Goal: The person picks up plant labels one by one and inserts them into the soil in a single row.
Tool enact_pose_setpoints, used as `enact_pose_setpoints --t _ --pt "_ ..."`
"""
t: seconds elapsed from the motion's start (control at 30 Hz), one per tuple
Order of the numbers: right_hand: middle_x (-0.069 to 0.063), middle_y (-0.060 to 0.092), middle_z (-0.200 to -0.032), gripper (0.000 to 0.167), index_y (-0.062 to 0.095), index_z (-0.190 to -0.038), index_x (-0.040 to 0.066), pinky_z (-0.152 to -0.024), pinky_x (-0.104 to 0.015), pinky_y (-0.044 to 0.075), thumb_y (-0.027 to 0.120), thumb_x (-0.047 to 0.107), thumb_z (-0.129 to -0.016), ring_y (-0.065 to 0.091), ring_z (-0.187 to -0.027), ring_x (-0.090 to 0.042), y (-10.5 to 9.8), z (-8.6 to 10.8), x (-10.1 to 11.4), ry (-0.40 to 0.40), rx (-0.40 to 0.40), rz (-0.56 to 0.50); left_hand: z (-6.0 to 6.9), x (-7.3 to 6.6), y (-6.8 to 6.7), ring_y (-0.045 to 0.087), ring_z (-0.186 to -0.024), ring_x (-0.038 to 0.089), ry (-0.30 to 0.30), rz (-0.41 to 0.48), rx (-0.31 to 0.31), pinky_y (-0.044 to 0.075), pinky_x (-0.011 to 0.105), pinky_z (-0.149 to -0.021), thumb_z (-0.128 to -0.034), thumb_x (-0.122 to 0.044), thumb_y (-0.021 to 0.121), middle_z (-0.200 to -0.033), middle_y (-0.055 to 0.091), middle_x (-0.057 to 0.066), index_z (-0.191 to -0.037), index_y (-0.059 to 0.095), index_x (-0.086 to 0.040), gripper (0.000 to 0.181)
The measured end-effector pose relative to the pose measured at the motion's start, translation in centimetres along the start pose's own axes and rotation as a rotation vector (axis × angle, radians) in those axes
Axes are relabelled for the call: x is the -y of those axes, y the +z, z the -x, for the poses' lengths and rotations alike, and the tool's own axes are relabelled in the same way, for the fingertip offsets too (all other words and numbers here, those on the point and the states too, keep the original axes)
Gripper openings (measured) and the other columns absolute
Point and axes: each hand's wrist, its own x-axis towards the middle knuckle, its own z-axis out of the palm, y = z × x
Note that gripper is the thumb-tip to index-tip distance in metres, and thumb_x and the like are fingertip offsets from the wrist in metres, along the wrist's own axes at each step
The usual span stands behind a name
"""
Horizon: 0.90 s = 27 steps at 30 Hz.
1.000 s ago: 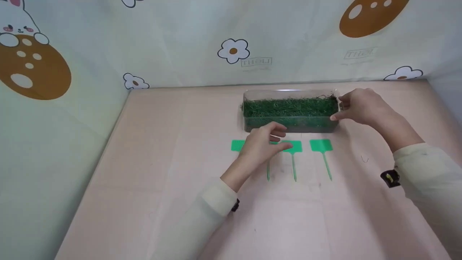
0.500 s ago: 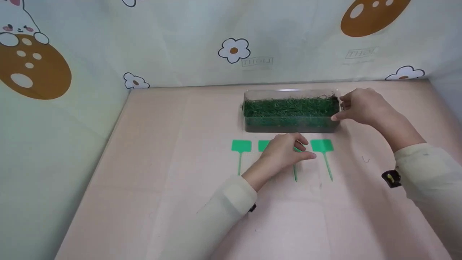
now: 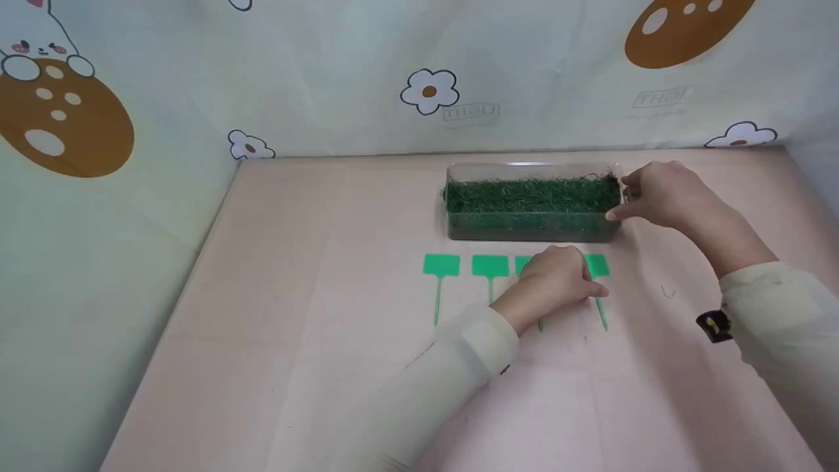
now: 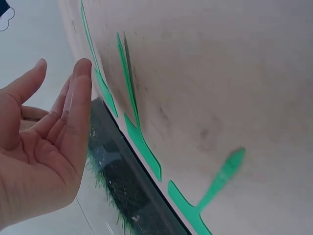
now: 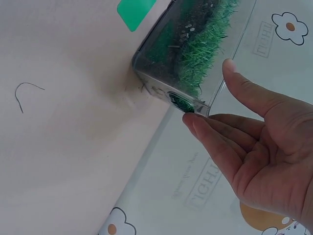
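Several green plant labels (image 3: 441,265) lie in a row on the table, stems toward the person. My left hand (image 3: 556,282) is over the right part of the row, partly hiding the third label. Its thumb overlaps the rightmost label (image 3: 597,265) in the head view. In the left wrist view, the fingers (image 4: 78,107) extend with a gap to the thumb; nothing is between them. My right hand (image 3: 668,195) is at the right end of a clear plastic box (image 3: 532,226) of green grass. Its fingertips (image 5: 190,120) touch the end wall; the thumb is near the rim.
Behind the box rises a pale cloth backdrop (image 3: 341,98) with printed flowers. A thin dark curved strand (image 3: 667,292) lies on the pinkish table (image 3: 262,262), right of the labels. More patterned cloth stands along the left side.
My left hand has moved right along the row, from the middle labels toward the rightmost one, uncovering the left ones. My right hand stays at the box's end.
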Motion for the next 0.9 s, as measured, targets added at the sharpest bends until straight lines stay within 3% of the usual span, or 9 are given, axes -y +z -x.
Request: enact_pose_setpoints --t 0.07,0.17,0.3,0.37,0.5,0.6,0.77,0.9 --pt "-0.026 0.069 -0.103 0.057 0.063 -0.122 -0.011 -0.076 -0.053 0.049 0.077 0.030 -0.086 0.062 -0.091 -0.038 0.0 0.0 0.0 -0.004 0.001 0.007 -0.4 -0.4 0.3 0.049 -0.051 0.008 -0.001 -0.073 0.005 0.036 0.023 -0.046 -0.0862 -0.047 0.076 -0.052 0.053 -0.006 -0.065 0.073 -0.019 0.035" --pt "-0.026 0.068 -0.103 0.057 0.062 -0.123 -0.011 -0.076 -0.052 0.049 0.077 0.030 -0.087 0.062 -0.089 -0.037 0.0 0.0 0.0 -0.009 0.003 0.017 -1.0 -1.2 0.8 0.055 -0.059 0.008 -0.012 -0.208 0.004 0.044 0.023 -0.051 -0.0871 -0.051 0.073 -0.071 0.063 -0.008 -0.067 0.070 -0.020 0.038" --pt "-0.022 0.068 -0.094 0.048 0.066 -0.113 -0.008 -0.070 -0.047 0.047 0.077 0.030 -0.086 0.059 -0.082 -0.034 0.0 0.1 0.0 -0.016 -0.010 0.021 -1.7 -2.1 1.9 0.066 -0.082 0.007 -0.026 -0.393 -0.025 0.055 0.026 -0.064 -0.0861 -0.058 0.070 -0.102 0.071 -0.011 -0.090 0.076 -0.029 0.030" --pt "-0.019 0.067 -0.090 0.044 0.068 -0.108 -0.007 -0.068 -0.044 0.046 0.077 0.030 -0.086 0.058 -0.080 -0.032 0.0 0.1 0.0 -0.021 -0.014 0.025 -1.9 -2.3 2.4 0.068 -0.087 0.006 -0.022 -0.447 -0.043 0.057 0.027 -0.067 -0.0876 -0.056 0.069 -0.100 0.073 -0.012 -0.098 0.075 -0.032 0.027" --pt "-0.017 0.067 -0.089 0.042 0.068 -0.105 -0.005 -0.068 -0.043 0.045 0.077 0.031 -0.086 0.058 -0.079 -0.031 0.0 0.1 0.0 -0.029 -0.017 0.036 -1.7 -2.6 2.8 0.067 -0.091 0.005 -0.016 -0.492 -0.076 0.057 0.028 -0.069 -0.0946 -0.039 0.067 -0.101 0.073 -0.012 -0.100 0.074 -0.034 0.011" --pt "-0.020 0.068 -0.093 0.043 0.068 -0.107 -0.006 -0.071 -0.047 0.047 0.076 0.031 -0.086 0.060 -0.082 -0.034 0.0 0.0 0.1 -0.032 -0.017 0.047 -1.5 -2.7 2.7 0.066 -0.094 0.005 -0.029 -0.493 -0.099 0.057 0.028 -0.070 -0.0971 -0.029 0.064 -0.104 0.072 -0.012 -0.102 0.074 -0.034 0.013" --pt "-0.024 0.068 -0.100 0.044 0.067 -0.109 -0.007 -0.080 -0.054 0.048 0.075 0.031 -0.088 0.060 -0.096 -0.042 0.0 0.0 0.1 -0.025 -0.004 0.049 -1.1 -2.8 2.6 0.066 -0.092 0.002 -0.053 -0.554 -0.111 0.056 0.026 -0.068 -0.0973 -0.029 0.064 -0.103 0.073 -0.014 -0.104 0.074 -0.034 0.013" --pt "-0.023 0.067 -0.099 0.042 0.067 -0.107 -0.007 -0.079 -0.053 0.048 0.076 0.030 -0.088 0.060 -0.093 -0.039 0.1 0.1 0.0 -0.027 -0.005 0.044 -1.1 -2.7 2.5 0.066 -0.097 0.001 -0.051 -0.594 -0.102 0.056 0.023 -0.072 -0.0952 -0.031 0.067 -0.107 0.071 -0.015 -0.109 0.073 -0.036 0.016"
